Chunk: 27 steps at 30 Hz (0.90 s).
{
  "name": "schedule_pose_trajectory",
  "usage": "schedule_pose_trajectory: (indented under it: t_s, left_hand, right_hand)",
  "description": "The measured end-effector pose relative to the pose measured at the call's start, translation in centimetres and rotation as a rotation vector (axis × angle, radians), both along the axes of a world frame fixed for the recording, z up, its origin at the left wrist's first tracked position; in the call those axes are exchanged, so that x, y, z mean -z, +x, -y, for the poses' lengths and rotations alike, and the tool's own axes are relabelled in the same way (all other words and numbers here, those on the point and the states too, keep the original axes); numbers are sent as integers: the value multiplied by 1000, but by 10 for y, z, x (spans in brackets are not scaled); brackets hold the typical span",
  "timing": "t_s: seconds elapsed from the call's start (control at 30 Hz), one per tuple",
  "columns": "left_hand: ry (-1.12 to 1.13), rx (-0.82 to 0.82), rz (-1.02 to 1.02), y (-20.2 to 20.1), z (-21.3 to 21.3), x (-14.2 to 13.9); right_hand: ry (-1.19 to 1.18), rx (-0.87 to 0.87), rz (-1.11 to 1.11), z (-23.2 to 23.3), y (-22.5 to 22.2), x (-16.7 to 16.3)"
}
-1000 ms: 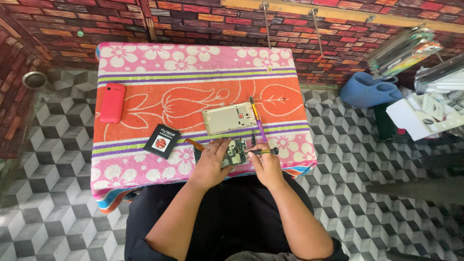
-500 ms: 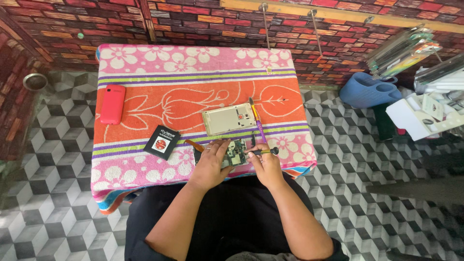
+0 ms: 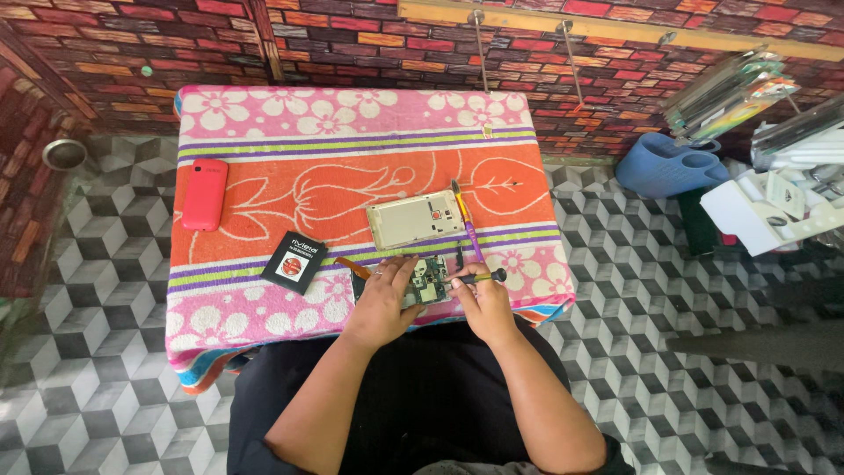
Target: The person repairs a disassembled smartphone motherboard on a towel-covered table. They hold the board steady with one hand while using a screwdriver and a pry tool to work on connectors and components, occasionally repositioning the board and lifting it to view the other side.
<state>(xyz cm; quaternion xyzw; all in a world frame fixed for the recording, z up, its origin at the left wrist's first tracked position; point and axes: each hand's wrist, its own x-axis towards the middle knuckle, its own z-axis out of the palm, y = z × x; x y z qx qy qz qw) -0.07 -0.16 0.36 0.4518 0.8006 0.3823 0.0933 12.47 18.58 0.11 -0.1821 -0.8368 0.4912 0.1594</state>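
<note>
now | floral cloth table | cube-tiled floor, brick wall | both grips seemingly clenched: circuit board, screwdriver

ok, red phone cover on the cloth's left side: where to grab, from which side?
Probably across its long edges near the middle, coming straight down. The red phone cover lies flat on the tablecloth, long axis running away from the person, with bare cloth on both sides. The left hand is the closer one.

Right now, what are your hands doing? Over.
Left hand pins the opened phone with bare green circuit board. Right hand grips a black-handled screwdriver, tip on the board. Purple-handled tool lies close by, nothing blocking.
</note>
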Motion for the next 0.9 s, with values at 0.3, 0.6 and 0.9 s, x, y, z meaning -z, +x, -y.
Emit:
schedule_pose_trajectory:
  t_s: [0.3, 0.6, 0.9]
  left_hand:
    - [3, -2, -3, -1, 1, -1]
    - [13, -6, 6, -1, 1, 2]
    - [0, 1, -9, -2, 1, 6]
  right_hand:
    - [1, -9, -25, 2, -1, 1]
    - [51, 43, -59, 9, -5, 5]
    - [33, 37, -55, 7, -6, 7]
